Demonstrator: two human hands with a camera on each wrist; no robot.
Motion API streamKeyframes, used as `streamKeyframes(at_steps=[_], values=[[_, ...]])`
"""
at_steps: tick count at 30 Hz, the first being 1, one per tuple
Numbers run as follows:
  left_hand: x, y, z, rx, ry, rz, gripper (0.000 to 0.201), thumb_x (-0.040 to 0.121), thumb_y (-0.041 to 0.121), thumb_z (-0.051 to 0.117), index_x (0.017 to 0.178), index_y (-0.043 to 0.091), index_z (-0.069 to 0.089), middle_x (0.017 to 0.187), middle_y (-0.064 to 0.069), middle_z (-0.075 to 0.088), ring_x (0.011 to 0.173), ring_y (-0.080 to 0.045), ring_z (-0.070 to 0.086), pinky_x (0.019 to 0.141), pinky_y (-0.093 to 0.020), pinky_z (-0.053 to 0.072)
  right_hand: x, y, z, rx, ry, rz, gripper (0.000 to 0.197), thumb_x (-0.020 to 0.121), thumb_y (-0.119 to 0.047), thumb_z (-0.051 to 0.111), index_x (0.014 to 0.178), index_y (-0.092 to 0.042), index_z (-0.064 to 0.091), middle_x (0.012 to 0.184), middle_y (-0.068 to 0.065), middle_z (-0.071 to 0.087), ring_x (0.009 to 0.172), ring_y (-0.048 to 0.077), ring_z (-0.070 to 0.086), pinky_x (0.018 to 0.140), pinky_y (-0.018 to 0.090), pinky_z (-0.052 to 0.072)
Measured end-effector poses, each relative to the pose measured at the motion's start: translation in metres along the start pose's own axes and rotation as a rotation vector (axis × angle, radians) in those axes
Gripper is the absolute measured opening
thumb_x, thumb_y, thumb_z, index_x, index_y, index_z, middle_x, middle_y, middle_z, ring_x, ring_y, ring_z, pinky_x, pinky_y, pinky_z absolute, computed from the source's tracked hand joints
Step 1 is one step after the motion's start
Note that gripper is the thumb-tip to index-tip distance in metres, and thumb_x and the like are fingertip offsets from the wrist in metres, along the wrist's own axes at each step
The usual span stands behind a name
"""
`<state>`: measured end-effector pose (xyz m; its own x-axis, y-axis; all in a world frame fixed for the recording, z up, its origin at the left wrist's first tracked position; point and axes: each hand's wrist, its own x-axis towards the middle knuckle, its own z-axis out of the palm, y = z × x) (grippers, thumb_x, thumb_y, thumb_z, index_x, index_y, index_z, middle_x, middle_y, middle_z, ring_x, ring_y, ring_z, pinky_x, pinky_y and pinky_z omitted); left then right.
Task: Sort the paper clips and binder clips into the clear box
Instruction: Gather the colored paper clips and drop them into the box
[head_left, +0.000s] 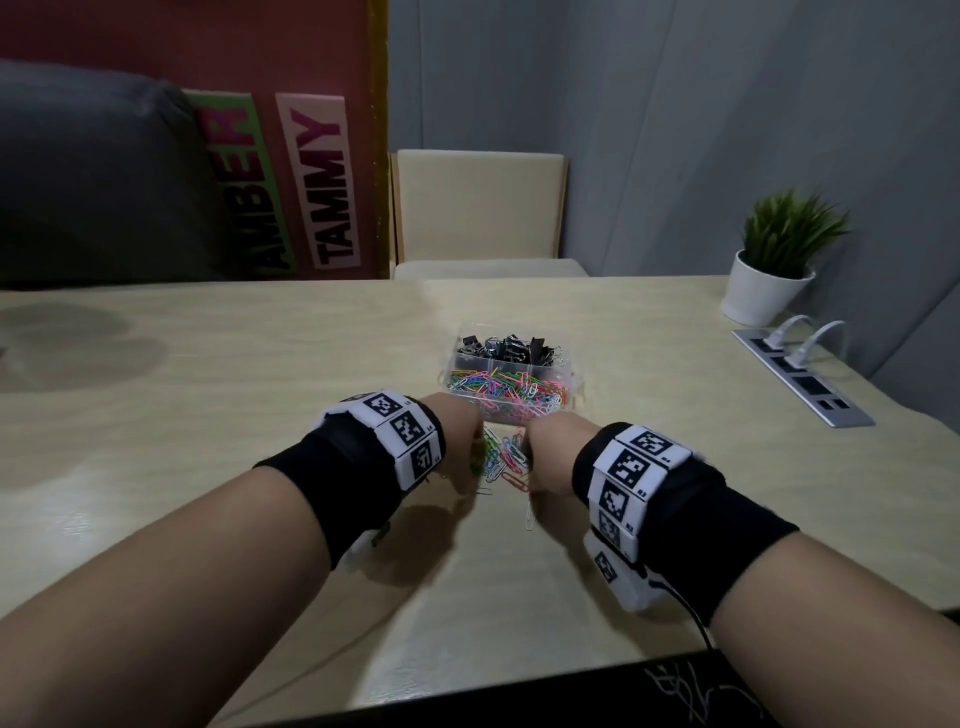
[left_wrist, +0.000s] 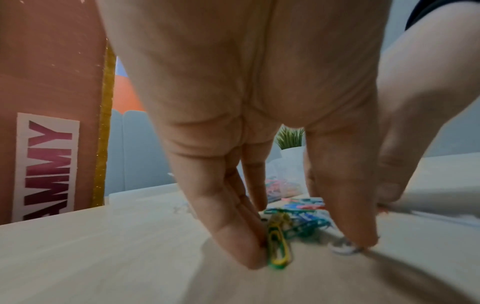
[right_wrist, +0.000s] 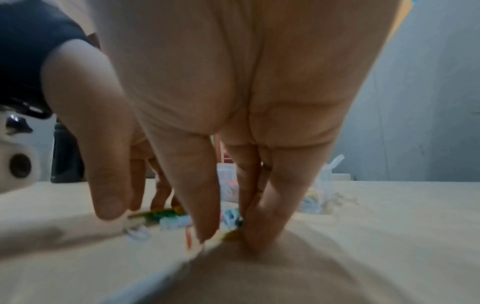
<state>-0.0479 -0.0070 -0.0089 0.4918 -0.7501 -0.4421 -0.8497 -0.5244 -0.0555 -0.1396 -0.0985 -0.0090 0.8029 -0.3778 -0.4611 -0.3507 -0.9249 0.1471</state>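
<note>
With the left hand, stood on near-straight fingers on the table, thumb held apart, raking the left edge of a loose heap of coloured paper clips. Gripped nothing: in the left wrist view, pressed a yellow paper clip sideways with the fingertips and pinned a white clip under the thumb tip. With the right hand, mirrored that on the heap's right edge, fingers pointing down and loosely spread, thumb clear of them; blurred in the right wrist view, so could not tell which clips the tips touched. Kept the two hands close together, the heap between them, both wrists bent down and wrapped in black bands with white marker tiles.

Found the clear box just beyond the hands, partly hidden by the knuckles at its near edge: black binder clips in the far compartments, coloured paper clips piled in the near ones. Left one lone white paper clip on the table nearer the body, beside the right hand. Farther off: a potted plant and a grey power strip at the right, a cream chair behind the table, a "TAMMY" sign on the red board.
</note>
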Motion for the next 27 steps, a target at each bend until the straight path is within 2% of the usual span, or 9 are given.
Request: streamKeyframes(at_steps=[3,6,9,13,15,17,21,23,27], values=[[-0.002,0.001,-0.001,-0.058,0.035,0.024,0.086,0.067,0.039,0.086,0.139,0.013,0.045,0.131,-0.006,0.06,0.117,-0.026,0.059,0.096,-0.034,0.05,-0.007,0.001,-0.002,0.047,-0.061,0.033,0.037,0.078,-0.039,0.075,0.097,-0.008,0.069,0.085,0.004,0.062,0.077,0.021,0.059,0.066,0.026,0.048],[0.0,0.003,0.002,-0.065,0.042,0.037,0.095,0.065,0.038,0.088,0.143,0.015,0.038,0.136,-0.006,0.055,0.123,-0.025,0.055,0.099,-0.034,0.049,-0.008,0.001,0.005,0.065,-0.05,0.078,0.039,0.071,-0.043,0.078,0.091,-0.012,0.063,0.096,0.006,0.07,0.09,0.021,0.069,0.076,0.03,0.056],[0.003,0.009,0.002,-0.056,0.096,0.065,0.076,0.076,0.034,0.08,0.14,0.016,0.044,0.131,-0.008,0.06,0.119,-0.027,0.058,0.094,-0.034,0.049,0.003,-0.003,0.009,0.101,0.03,0.057,0.053,0.083,-0.045,0.067,0.115,-0.003,0.06,0.113,0.009,0.066,0.103,0.026,0.065,0.084,0.032,0.053],[0.005,0.009,-0.001,-0.021,0.125,0.094,0.054,0.082,0.025,0.072,0.133,0.019,0.054,0.12,-0.008,0.067,0.111,-0.027,0.063,0.086,-0.032,0.051,0.01,-0.006,0.011,0.166,0.125,0.043,0.063,0.084,-0.044,0.067,0.132,-0.007,0.047,0.13,0.012,0.048,0.116,0.03,0.054,0.093,0.036,0.048],[0.006,0.009,0.001,-0.004,0.126,0.093,0.043,0.083,0.023,0.069,0.125,0.016,0.06,0.116,-0.008,0.069,0.104,-0.027,0.065,0.084,-0.032,0.051,0.014,-0.005,0.013,0.202,0.142,0.037,0.065,0.081,-0.043,0.07,0.132,-0.011,0.046,0.133,0.011,0.041,0.115,0.03,0.055,0.093,0.036,0.048],[0.008,0.009,0.001,-0.009,0.151,0.087,0.032,0.083,0.02,0.067,0.115,0.015,0.064,0.112,-0.006,0.07,0.097,-0.026,0.065,0.081,-0.03,0.051,0.017,-0.006,0.013,0.186,0.16,-0.001,0.053,0.085,-0.038,0.066,0.128,-0.012,0.051,0.131,0.012,0.043,0.115,0.028,0.053,0.092,0.034,0.047],[0.012,0.011,0.003,0.009,0.161,0.053,0.03,0.088,0.02,0.062,0.117,0.014,0.067,0.114,-0.005,0.07,0.107,-0.024,0.065,0.086,-0.029,0.051,0.02,-0.008,0.011,0.166,0.221,-0.054,0.037,0.088,-0.022,0.061,0.123,-0.013,0.054,0.123,0.012,0.058,0.114,0.027,0.054,0.09,0.035,0.049],[0.013,0.012,0.004,0.01,0.148,0.018,0.029,0.09,0.02,0.06,0.118,0.013,0.066,0.103,-0.002,0.067,0.104,-0.024,0.065,0.084,-0.028,0.05,0.02,-0.009,0.009,0.119,0.228,-0.077,0.037,0.09,-0.015,0.057,0.127,-0.013,0.053,0.12,0.012,0.063,0.112,0.028,0.057,0.089,0.033,0.049],[0.014,0.011,0.002,0.087,0.14,0.021,0.025,0.089,0.021,0.06,0.112,0.011,0.066,0.063,0.001,0.044,0.077,-0.022,0.052,0.068,-0.027,0.044,0.019,-0.008,0.005,0.057,0.211,-0.06,0.039,0.092,-0.01,0.051,0.131,-0.011,0.053,0.121,0.01,0.065,0.113,0.028,0.06,0.089,0.031,0.048]])
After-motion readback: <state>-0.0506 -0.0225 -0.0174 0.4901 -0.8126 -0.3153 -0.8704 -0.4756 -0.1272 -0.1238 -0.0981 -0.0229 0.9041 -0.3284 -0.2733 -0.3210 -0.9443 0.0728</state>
